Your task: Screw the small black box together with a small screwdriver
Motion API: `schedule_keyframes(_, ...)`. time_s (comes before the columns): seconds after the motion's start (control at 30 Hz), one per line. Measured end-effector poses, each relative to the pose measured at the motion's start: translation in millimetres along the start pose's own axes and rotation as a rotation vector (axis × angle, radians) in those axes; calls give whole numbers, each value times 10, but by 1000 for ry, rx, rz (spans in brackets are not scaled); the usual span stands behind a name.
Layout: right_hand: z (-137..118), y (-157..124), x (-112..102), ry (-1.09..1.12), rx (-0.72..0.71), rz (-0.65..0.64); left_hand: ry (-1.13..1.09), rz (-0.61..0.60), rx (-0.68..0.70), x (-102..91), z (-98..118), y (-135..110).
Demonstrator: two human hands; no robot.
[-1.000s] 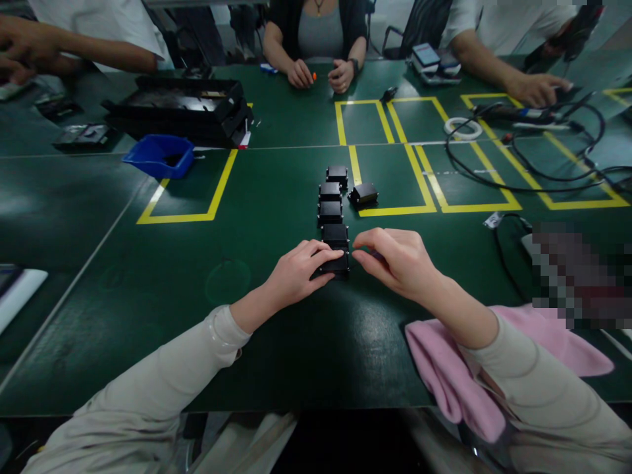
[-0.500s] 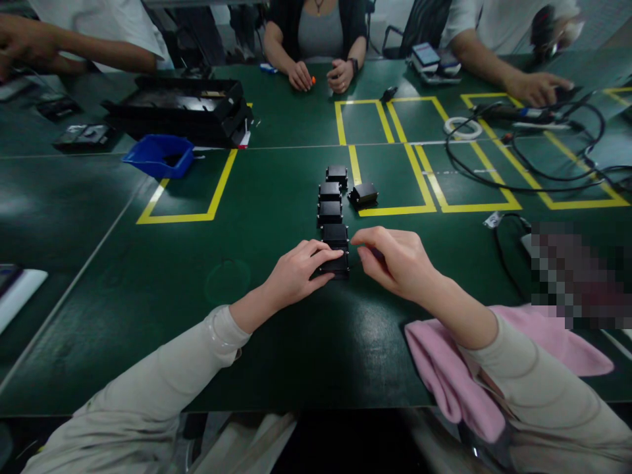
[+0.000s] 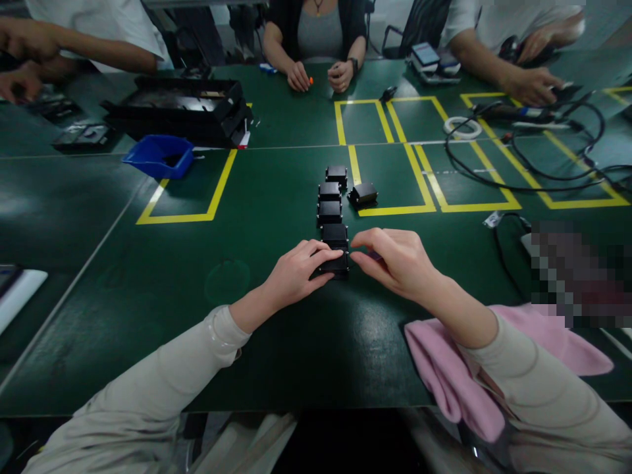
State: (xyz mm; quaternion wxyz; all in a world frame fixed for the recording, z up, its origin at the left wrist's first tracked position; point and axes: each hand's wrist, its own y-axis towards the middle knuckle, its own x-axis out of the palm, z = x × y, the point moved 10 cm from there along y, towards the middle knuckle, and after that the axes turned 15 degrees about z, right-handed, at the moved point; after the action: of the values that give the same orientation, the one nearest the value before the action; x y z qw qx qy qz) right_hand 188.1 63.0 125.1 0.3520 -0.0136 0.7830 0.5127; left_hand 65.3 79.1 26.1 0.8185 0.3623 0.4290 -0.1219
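My left hand [image 3: 299, 268] grips the nearest black box [image 3: 336, 264] of a row, fingers over its top and thumb at its near edge. At this box's right edge is my right hand [image 3: 395, 260], fingers curled, with thumb and forefinger tips close together. Anything small between those tips is too hidden to make out. Directly behind lies a second black box [image 3: 334, 233]. Farther along the row sit more black boxes [image 3: 329, 210], with small bright screws or pins at their corners. One black box [image 3: 364, 193] lies turned at an angle to the right of the row.
Yellow tape outlines [image 3: 397, 212] mark the green table. A blue bin [image 3: 160, 155] and stacked black trays [image 3: 178, 112] stand at the back left. Cables [image 3: 523, 184] and a pink cloth [image 3: 439, 355] lie at right. Other people's hands [image 3: 340, 77] rest or work across the table.
My right thumb has moved left, closer to the nearest box's right edge. My left hand stays in place on the box. Across the table, co-workers' hands have shifted slightly.
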Motion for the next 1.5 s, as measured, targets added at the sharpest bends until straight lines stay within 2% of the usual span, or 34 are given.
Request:
schedule_keyframes(0.83,80,-39,28,-31,60,3,5,-16,-7,14,-13,-7)
schedule_keyframes(1.17,44,-5,-45,-20,3,54,10,-27,16,-13,30,15)
schedule_keyframes(1.5,266,-102,71,60,196,-24,84,-29,71,-92,32,-1)
